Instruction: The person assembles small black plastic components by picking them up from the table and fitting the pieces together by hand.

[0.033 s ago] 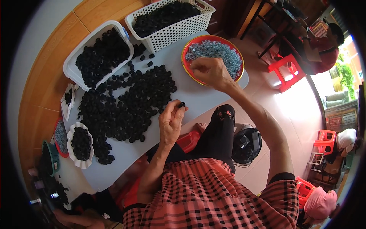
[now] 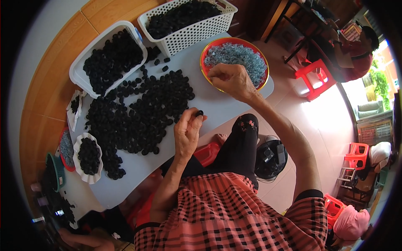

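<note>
My left hand [image 2: 187, 130] is closed, pinching a small round black plastic piece [image 2: 199, 113] between thumb and fingertips. It is held just off the near edge of the pile of black pieces [image 2: 138, 113] spread over the table. Over the near-left rim of a red bowl [image 2: 204, 70] with a yellow edge hovers my right hand [image 2: 235, 81], its fingers bent and pressed together. Whatever those fingertips hold, if anything, is too small or hidden to make out. The bowl is heaped with small shiny silver metal pieces [image 2: 238, 56].
Behind the pile stand a white tub [image 2: 77, 75] and a white perforated basket [image 2: 197, 35], both full of black pieces. A scalloped white dish [image 2: 99, 167] sits at the left. Below the table's front edge is a red stool [image 2: 207, 154]. Another person [image 2: 351, 58] sits far right.
</note>
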Demonstrator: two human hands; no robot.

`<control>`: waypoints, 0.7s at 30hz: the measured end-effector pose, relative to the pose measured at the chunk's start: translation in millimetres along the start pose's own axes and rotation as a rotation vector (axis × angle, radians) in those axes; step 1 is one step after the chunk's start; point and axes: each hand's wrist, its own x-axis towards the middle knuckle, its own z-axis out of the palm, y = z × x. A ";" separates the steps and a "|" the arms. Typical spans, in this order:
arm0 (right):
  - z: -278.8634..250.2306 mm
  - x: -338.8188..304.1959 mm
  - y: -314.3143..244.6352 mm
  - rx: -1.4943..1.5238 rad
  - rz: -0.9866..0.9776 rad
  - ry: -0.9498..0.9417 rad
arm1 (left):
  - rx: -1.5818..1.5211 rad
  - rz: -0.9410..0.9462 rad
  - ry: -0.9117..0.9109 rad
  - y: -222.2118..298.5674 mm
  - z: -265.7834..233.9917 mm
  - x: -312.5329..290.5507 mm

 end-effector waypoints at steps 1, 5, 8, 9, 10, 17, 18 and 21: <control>5.8 -7.6 -4.9 0.203 0.099 0.036 | -0.001 -0.073 -0.006 2.2 -1.0 2.0; 18.0 -23.2 -23.1 0.455 0.201 -0.034 | -0.114 -0.149 -0.022 6.3 0.2 9.4; 29.1 -32.1 -29.5 0.573 0.220 -0.030 | -0.211 -0.137 -0.039 7.3 0.0 14.7; 31.2 -33.2 -30.5 0.621 0.224 -0.030 | -0.240 -0.125 -0.059 6.2 -0.7 16.9; 32.9 -34.6 -32.2 0.624 0.228 -0.034 | -0.276 -0.130 -0.061 5.3 -1.0 17.8; 45.9 -46.1 -29.1 0.713 0.198 0.067 | -0.342 -0.179 -0.047 3.5 -0.1 14.1; 46.7 -46.9 -29.4 0.713 0.208 0.096 | -0.350 -0.191 -0.041 6.2 0.0 12.9; 45.3 -50.2 -30.6 0.735 0.195 0.070 | -0.364 -0.186 -0.047 7.1 0.1 12.2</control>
